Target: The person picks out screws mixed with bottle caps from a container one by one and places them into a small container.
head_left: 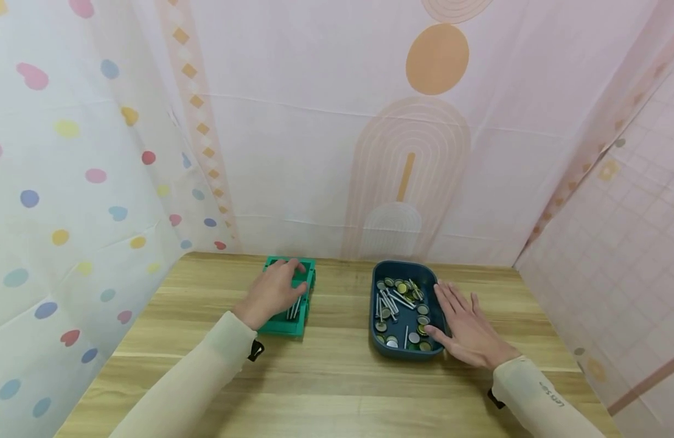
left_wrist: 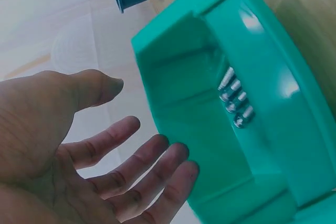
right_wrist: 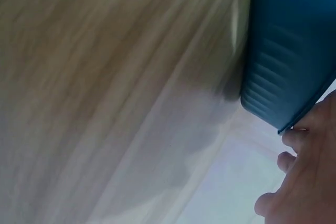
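Over the green bin (head_left: 282,329) hovers my left hand (head_left: 271,293), its fingers loosely bent and nothing between them. Several silver screws (left_wrist: 236,98) lie together inside this bin in the left wrist view. To the right, a dark blue box (head_left: 405,354) contains silver screws (head_left: 389,304) and many round gold and silver discs (head_left: 423,310). Laid along the box's right rim is my right hand (head_left: 468,331), fingers straight, thumb over the near right edge. The right wrist view has the box's outer wall (right_wrist: 289,45) with fingers of the right hand (right_wrist: 310,177) at its rim.
Both containers stand on a wooden table (head_left: 337,377) near its back edge, with a strip of tabletop between them. Patterned cloth (head_left: 293,152) hangs behind the table, and more cloth hangs at the left and right sides.
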Demonstrator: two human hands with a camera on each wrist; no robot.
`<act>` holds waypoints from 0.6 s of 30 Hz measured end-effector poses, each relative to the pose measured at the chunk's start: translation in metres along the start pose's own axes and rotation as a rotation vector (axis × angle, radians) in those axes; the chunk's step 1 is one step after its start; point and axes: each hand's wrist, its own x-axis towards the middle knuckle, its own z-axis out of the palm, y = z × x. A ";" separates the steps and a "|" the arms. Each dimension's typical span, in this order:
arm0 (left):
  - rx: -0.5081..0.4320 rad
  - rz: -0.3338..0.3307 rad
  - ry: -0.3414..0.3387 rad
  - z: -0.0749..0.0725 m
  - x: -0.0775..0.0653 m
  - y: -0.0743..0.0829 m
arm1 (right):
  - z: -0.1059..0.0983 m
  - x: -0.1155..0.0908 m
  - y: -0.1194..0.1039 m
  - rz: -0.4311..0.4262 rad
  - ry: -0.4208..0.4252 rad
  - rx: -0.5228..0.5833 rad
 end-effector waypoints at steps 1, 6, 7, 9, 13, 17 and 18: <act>0.006 0.004 0.006 0.000 0.000 0.002 | 0.000 0.000 0.000 -0.003 -0.001 -0.005; 0.020 0.051 0.032 0.002 -0.001 0.018 | 0.000 0.000 0.000 -0.007 -0.005 -0.007; 0.020 0.059 0.033 0.003 -0.001 0.021 | 0.000 0.000 0.000 -0.005 -0.004 -0.004; 0.006 0.070 0.031 0.003 -0.001 0.029 | 0.001 0.000 -0.001 -0.001 -0.005 0.000; -0.040 0.087 0.016 0.005 0.000 0.044 | 0.003 0.002 -0.003 -0.002 -0.008 0.005; -0.099 0.105 -0.004 0.010 0.002 0.058 | 0.005 0.003 -0.004 -0.004 -0.006 0.004; -0.113 0.110 -0.010 0.012 0.003 0.061 | 0.005 0.002 -0.003 -0.004 -0.005 0.002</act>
